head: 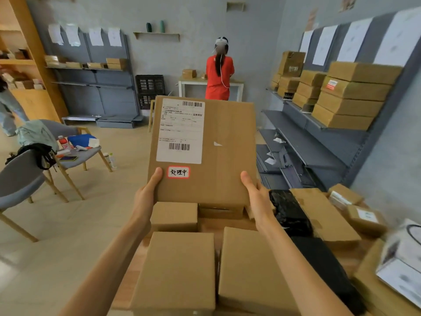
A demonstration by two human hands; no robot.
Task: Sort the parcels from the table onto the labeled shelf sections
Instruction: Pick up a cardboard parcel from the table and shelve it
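I hold a flat brown cardboard parcel [218, 153] upright above the table, its face toward me. It carries a white shipping label with barcodes and a small red-bordered sticker with handwritten characters. My left hand [145, 195] grips its lower left edge, thumb on the front. My right hand [255, 195] grips the lower right edge the same way. Below it, several plain brown boxes [180, 270] and black-wrapped parcels [289, 210] crowd the table. The grey shelf [319, 142] on the right has paper labels [323, 44] along its top and stacked boxes [350, 96].
A person in red stands at a white table [189, 84] at the back. Another grey shelf [91, 71] with labels and a few boxes lines the back left wall. Two chairs [75, 153] with clothes and bottles stand left. Black crates [149, 84] sit by the back wall.
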